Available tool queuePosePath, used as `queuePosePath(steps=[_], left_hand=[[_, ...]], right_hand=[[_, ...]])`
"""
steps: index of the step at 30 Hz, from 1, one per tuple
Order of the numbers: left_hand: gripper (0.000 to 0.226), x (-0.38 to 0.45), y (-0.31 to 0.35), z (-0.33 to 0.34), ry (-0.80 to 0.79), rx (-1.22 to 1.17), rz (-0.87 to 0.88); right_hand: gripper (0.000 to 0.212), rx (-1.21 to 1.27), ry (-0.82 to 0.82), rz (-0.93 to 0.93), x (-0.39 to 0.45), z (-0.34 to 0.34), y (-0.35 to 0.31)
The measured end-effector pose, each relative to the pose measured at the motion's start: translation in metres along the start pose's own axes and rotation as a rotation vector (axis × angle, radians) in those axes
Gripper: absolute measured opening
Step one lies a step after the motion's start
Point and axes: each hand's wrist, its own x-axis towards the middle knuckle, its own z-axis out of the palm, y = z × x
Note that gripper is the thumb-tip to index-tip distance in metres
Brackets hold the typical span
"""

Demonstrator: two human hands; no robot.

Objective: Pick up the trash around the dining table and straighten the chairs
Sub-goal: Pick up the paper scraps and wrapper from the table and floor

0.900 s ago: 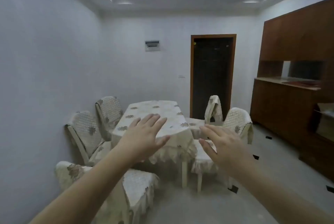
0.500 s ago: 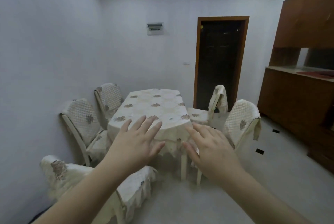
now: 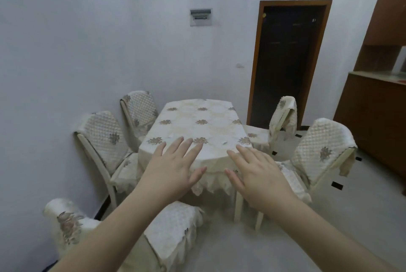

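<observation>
A dining table under a cream cloth with brown flower motifs stands ahead, against the left wall. My left hand is stretched out in the air in front of its near edge, fingers straight and spread, palm down, holding nothing. My right hand reaches forward beside it in the same way, fingers straight, empty. Both hands hover short of the table and touch nothing.
Cloth-covered chairs ring the table: two on the left, one nearest me, two on the right. A dark doorway is at the back, a wooden cabinet on the right. Pale tiled floor lies between me and the table.
The view has tilted down and come closer to the table. Both hands stay stretched out and spread, and now sit lower against the table's near edge.
</observation>
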Motion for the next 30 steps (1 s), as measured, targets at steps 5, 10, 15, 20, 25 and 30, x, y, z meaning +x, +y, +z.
queuePosePath(steps=[5,10,15,20,25,30], left_hand=[[0.082,0.055,-0.020,0.028,0.006,0.010,0.031],[0.085,0.109,-0.024,0.061,-0.011,-0.007,0.055],[0.076,0.178,-0.011,0.107,0.004,-0.041,0.032],[0.065,0.250,0.008,0.146,-0.026,-0.025,-0.034],[0.059,0.294,0.009,0.186,-0.035,0.011,-0.047],[0.058,0.316,-0.011,0.222,-0.054,-0.020,-0.095]], right_hand=[[0.080,0.007,-0.031,0.027,0.045,0.026,0.010],[0.071,-0.039,-0.055,0.064,0.086,0.059,0.046],[0.063,-0.009,-0.034,0.083,0.133,0.101,0.095],[0.062,-0.013,0.002,0.098,0.187,0.139,0.149],[0.060,0.023,-0.004,0.074,0.235,0.179,0.187],[0.060,0.052,-0.028,0.047,0.269,0.219,0.193]])
